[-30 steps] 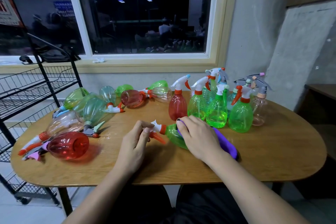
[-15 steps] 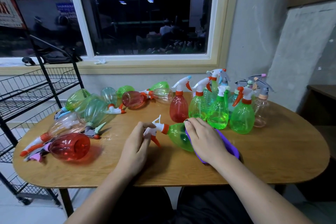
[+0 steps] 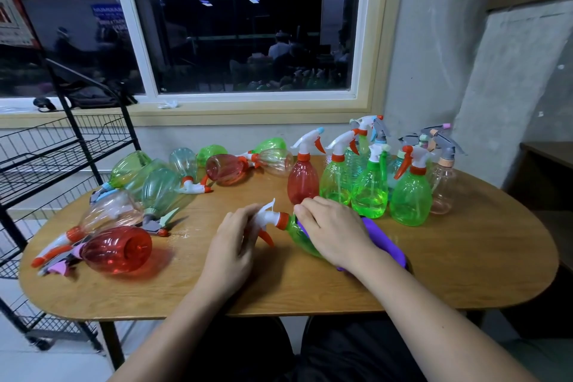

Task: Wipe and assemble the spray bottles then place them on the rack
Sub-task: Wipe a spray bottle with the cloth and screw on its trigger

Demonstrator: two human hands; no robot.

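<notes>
Green bottle (image 3: pixel 296 234) lies on its side near the middle of the desk's (image 3: pixel 465 263) front edge; left hand (image 3: pixel 237 239) grips its white spray head (image 3: pixel 268 215), right hand (image 3: pixel 336 232) curls over the body, holding a purple cloth (image 3: pixel 386 242) against it. Judged early: wiping under way, upright bottles (image 3: pixel 370 192) grouped at the far right edge, lying bottles (image 3: pixel 119 250) toward the left edge, none seen on the rack (image 3: pixel 62 161). Cloth contact is hidden under the right hand, the rack is cut off at left, and which bottles are already wiped cannot be told.

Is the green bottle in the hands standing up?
No, the green bottle lies on its side, held by the left hand and right hand.
</notes>
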